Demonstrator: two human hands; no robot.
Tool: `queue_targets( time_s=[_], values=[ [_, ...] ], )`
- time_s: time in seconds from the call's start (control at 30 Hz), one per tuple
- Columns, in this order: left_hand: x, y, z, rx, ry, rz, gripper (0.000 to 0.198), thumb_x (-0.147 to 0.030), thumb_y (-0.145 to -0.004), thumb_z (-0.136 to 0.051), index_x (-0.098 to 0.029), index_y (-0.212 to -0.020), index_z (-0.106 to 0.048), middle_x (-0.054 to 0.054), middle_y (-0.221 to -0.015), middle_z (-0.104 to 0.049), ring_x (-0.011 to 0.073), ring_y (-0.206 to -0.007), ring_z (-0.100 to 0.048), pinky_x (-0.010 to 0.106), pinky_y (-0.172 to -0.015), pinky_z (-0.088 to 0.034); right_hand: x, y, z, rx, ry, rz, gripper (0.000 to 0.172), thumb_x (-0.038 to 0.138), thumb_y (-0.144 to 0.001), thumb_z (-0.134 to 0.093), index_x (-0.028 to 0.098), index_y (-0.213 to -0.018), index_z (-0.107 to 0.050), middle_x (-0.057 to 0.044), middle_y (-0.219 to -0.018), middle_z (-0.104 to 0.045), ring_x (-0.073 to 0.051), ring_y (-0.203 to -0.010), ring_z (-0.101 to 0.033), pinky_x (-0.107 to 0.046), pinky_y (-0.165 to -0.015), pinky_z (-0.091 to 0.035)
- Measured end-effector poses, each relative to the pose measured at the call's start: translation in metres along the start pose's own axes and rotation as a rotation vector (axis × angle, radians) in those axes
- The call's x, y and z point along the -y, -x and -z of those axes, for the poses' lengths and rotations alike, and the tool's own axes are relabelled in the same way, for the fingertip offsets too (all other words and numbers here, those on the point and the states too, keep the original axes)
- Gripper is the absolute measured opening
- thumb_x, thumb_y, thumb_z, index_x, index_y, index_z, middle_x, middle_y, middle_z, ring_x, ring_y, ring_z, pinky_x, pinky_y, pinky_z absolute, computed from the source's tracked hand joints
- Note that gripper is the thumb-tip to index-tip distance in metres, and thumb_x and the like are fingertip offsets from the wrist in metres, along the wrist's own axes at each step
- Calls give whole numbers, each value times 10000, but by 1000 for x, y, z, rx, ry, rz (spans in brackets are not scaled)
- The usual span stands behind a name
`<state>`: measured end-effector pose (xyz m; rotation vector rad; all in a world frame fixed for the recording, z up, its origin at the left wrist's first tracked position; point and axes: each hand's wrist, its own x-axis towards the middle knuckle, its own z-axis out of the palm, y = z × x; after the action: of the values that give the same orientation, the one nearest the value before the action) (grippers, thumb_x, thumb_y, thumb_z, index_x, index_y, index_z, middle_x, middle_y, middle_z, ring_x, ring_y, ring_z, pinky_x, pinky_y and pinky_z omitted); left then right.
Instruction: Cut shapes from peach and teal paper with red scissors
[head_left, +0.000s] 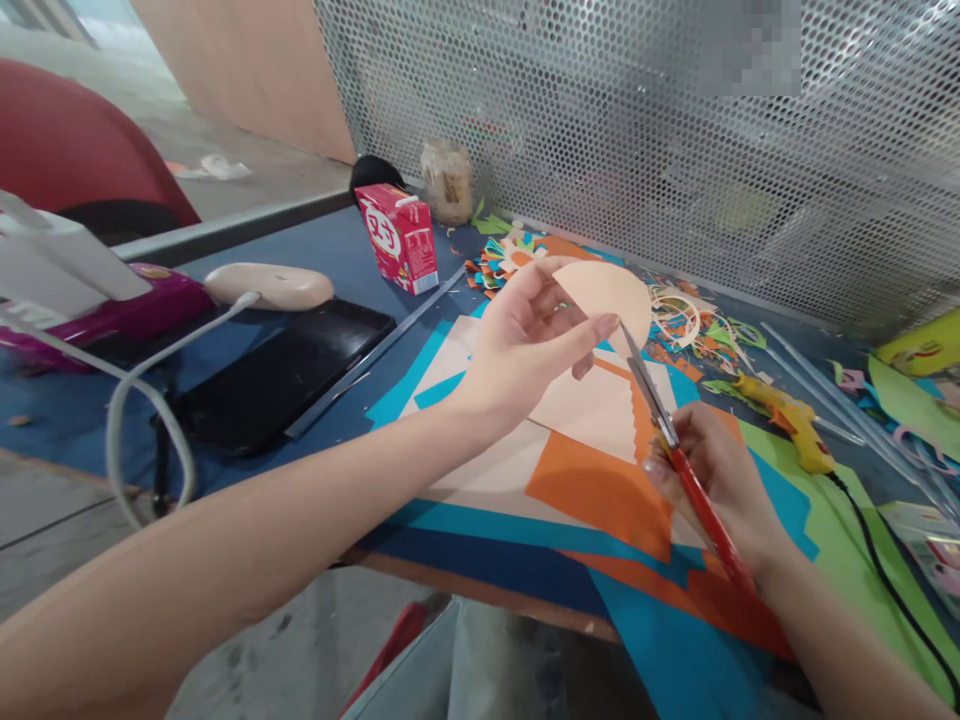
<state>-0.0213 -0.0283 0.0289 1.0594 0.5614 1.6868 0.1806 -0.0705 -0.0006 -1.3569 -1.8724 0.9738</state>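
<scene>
My left hand (536,325) pinches a round piece of cream paper (611,290) between thumb and fingers, holding it above the table. In my right hand (716,475) is a pair of scissors (697,490) with red handles and metal blades. The blade tips reach the lower edge of the cream paper, close to my left thumb; whether they are parted there I cannot tell. Beneath both hands lie a cream sheet with a zigzag edge (592,410), an orange sheet (600,490) and layered blue paper (517,525).
Paper scraps (690,320) lie along the perforated metal panel (600,130). A yellow glue gun (802,425) with a black cord rests at the right on green paper (862,520). A black phone (285,375), a pink drink carton (399,240) and a glass jar (448,180) are at the left and back.
</scene>
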Motion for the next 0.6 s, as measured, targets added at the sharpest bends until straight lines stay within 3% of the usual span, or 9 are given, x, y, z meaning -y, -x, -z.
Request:
queue_targets(
  time_s=[0.6],
  values=[
    [-1, 0, 0, 11, 11, 0, 316, -62, -657, -748, -193, -839, -525, -34, -759, -588, 39, -490, -507, 185, -403, -418, 1, 0, -1, -45, -24, -13, 322, 400, -768, -688, 256, -805, -401, 52, -659, -443, -116, -543, -415, -239, -436, -319]
  ],
)
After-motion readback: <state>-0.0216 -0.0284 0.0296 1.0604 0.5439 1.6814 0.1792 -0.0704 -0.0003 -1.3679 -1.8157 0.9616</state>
